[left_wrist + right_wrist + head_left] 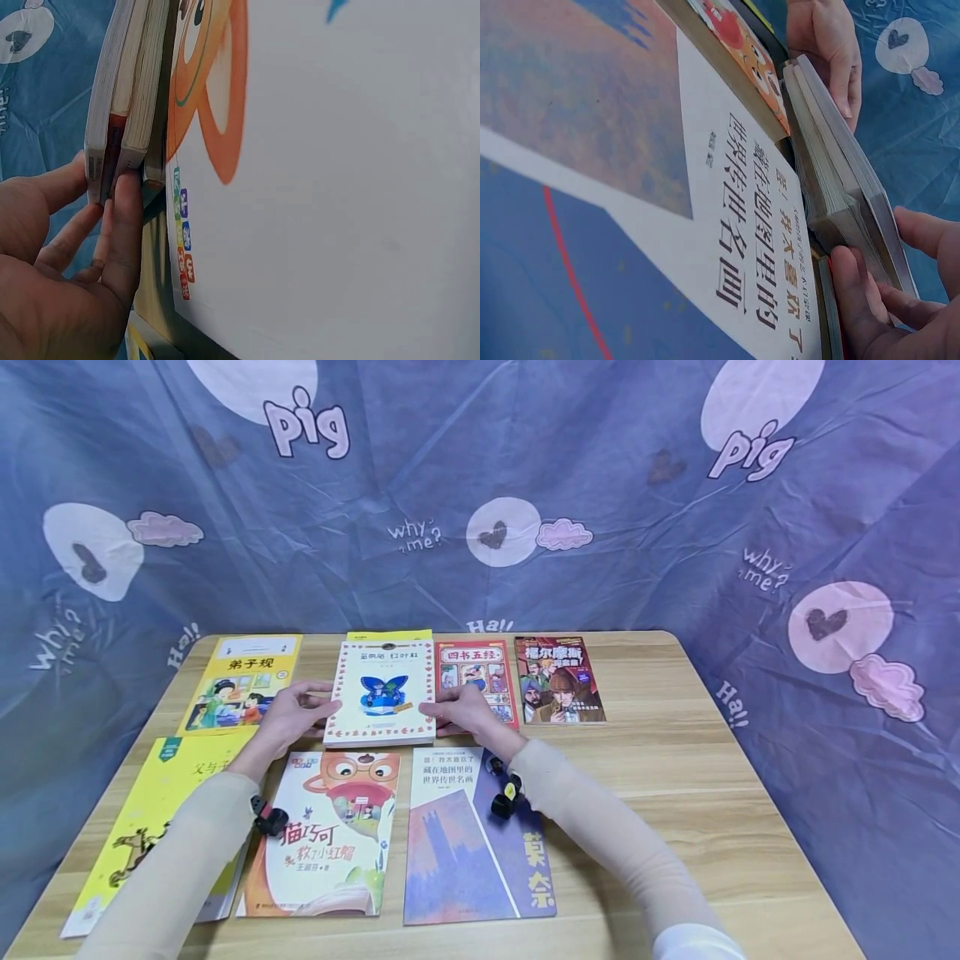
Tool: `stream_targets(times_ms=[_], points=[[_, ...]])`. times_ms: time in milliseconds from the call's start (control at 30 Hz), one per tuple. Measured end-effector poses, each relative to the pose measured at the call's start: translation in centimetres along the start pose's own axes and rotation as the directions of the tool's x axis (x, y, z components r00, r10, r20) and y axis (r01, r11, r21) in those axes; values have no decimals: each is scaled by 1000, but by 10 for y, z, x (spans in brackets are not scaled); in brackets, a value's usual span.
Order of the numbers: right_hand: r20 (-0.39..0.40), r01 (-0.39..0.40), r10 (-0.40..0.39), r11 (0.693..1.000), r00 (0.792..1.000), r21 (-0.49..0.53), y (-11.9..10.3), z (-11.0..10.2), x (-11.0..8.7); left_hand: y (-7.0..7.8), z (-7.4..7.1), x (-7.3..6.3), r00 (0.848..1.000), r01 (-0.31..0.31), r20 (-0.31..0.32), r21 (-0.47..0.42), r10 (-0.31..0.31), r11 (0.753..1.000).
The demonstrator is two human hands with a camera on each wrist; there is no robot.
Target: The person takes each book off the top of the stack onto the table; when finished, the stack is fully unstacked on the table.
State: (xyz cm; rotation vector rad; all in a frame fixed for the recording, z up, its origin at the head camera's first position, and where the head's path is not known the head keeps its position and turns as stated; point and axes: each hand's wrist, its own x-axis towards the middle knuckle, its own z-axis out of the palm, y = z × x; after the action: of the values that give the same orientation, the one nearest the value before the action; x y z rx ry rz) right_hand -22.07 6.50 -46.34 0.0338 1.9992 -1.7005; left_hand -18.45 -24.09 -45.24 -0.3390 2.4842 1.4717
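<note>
A white book with a blue butterfly on its cover point(382, 660) lies on top of a small stack, with a yellow edge of another book showing behind it. My left hand point(287, 720) grips the stack's left side, thumb on the cover and fingers underneath along the edge. On the opposite side my right hand point(474, 714) holds it the same way, overlapping the red book point(487, 660) in the head view. From the left wrist, the stacked books point(131, 82) show their page edges between thumb and fingers. Both hands point(907, 292) appear at the stack's ends in the right wrist view.
Nearer to me lie a yellow book point(142, 810), an orange-and-white cat book point(330, 860) and a blue-purple book point(465, 852). Along the back are another yellow book point(243, 685) and a dark comic-style book point(558, 681). A blue printed cloth point(420, 460) surrounds the wooden table point(675, 793).
</note>
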Motion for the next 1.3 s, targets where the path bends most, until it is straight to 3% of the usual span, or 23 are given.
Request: stream_targets(times_ms=[233,467,800,1067,1300], points=[[11,-4,4,999,1000,-34,-2,-4,-1,2,3,2,1000,-5,0,30,5,1000],[-26,-29,28,999,999,-32,-1,-8,-2,-1,1,2,1000,10,5,6,-10,1000],[-44,60,-61,998,997,-3,7,-25,-7,-4,-2,-3,999,-9,34,6,9,1000],[-12,89,-88,979,996,181,11,-49,-19,-3,-2,-3,998,-5,58,1,5,1000],[-39,82,-75,965,996,250,17,-79,-32,-2,-2,-4,998,-6,60,11,5,1000]])
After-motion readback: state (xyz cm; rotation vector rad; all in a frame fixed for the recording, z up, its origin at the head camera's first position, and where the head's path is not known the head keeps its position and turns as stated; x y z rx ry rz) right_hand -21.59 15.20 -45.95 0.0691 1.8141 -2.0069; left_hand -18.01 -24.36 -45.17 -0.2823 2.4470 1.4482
